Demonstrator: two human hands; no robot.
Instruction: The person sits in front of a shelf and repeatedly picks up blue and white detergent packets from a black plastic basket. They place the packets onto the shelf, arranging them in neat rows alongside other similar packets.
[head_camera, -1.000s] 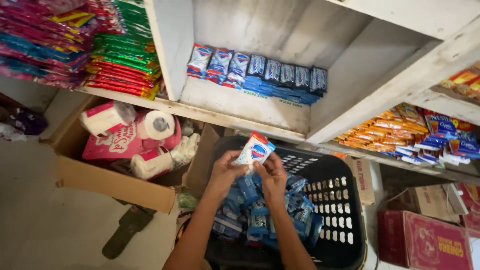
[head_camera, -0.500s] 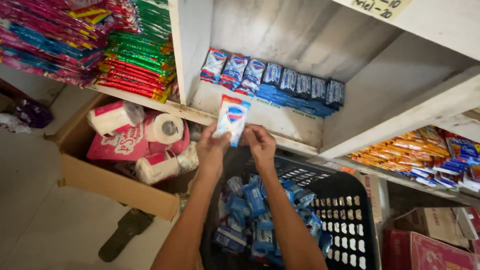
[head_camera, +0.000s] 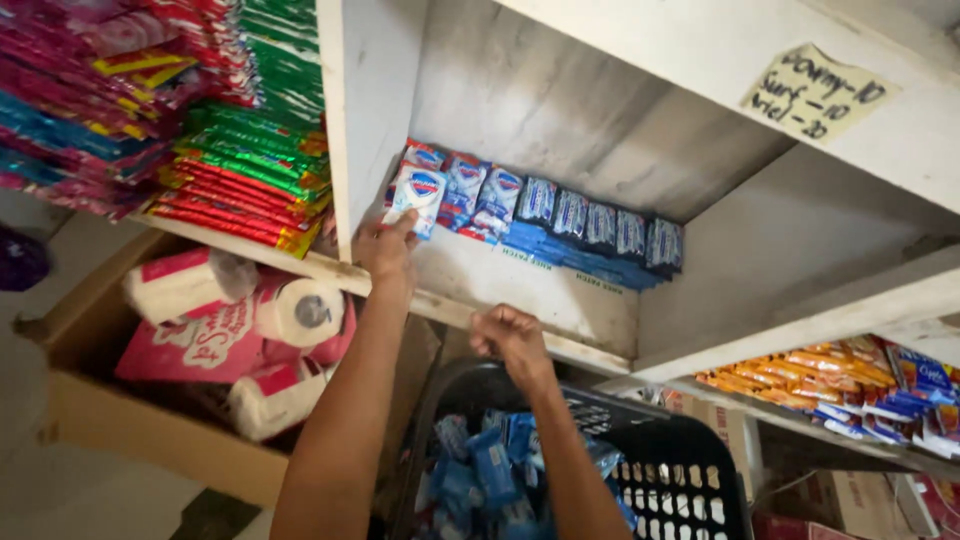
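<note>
My left hand (head_camera: 385, 248) is raised into the white shelf bay (head_camera: 520, 290) and holds a white-and-blue soap packet (head_camera: 415, 192) against the left end of a row of similar packets (head_camera: 545, 215). My right hand (head_camera: 510, 335) hovers lower, over the shelf's front edge, with its fingers curled in and nothing in them. Below both arms stands a black plastic basket (head_camera: 680, 485) with several blue soap packets (head_camera: 485, 465) in it.
Stacks of bright sachets (head_camera: 240, 150) fill the bay to the left. A cardboard box (head_camera: 100, 420) with toilet paper rolls (head_camera: 300, 312) sits on the floor at the left. Orange and blue packets (head_camera: 840, 385) lie on a lower shelf at the right. A handwritten paper label (head_camera: 815, 95) is stuck above.
My left hand has lifted the soap packet from in front of the shelf edge up into the bay, to the left end of the row. My right hand let go of it and dropped back.
</note>
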